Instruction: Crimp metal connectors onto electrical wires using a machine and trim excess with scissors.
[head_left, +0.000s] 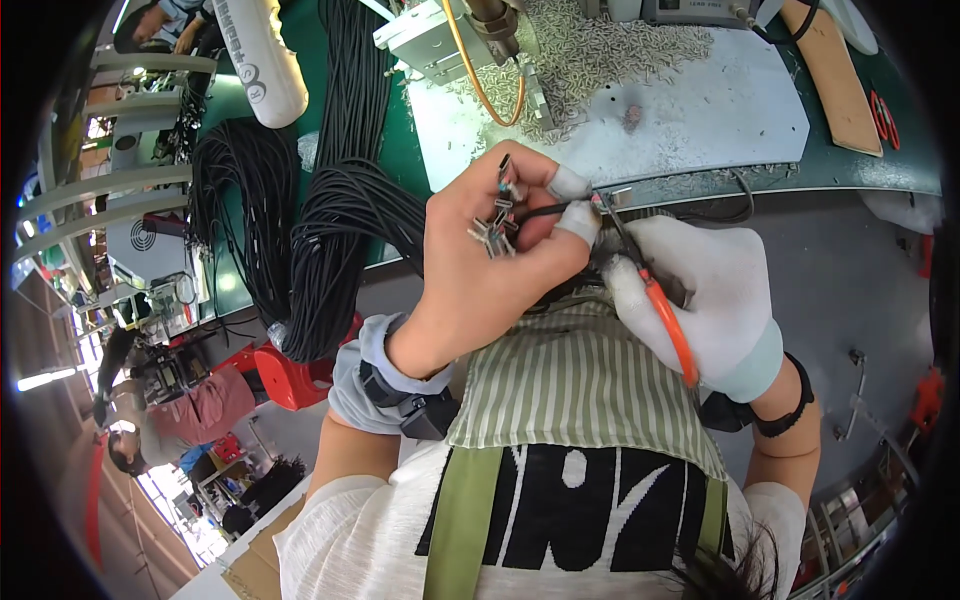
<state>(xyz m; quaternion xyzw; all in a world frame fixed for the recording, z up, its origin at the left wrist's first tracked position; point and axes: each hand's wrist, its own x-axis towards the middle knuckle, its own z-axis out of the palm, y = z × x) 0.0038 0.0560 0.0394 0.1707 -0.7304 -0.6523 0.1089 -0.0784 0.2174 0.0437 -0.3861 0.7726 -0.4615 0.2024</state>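
My left hand (490, 240), with white covers on the thumb and forefinger tips, is closed on black cables. Their small metal ends (493, 236) fan out beside the palm. Thumb and forefinger pinch one cable, whose pinkish tip (598, 203) points to the right. In a white glove, my right hand (700, 290) grips an orange-handled tool (668, 325). Its slim dark metal end reaches up to that pinched tip. The glove partly hides the tool, so its exact kind is unclear.
Beyond my hands, a pale board (700, 120) carries a heap of small metal pieces (620, 50) under a bench machine (440, 40). Bundles of black cable (345, 220) hang off the green table at left. Red-handled scissors (884, 122) lie at far right, near a tan strip (835, 85).
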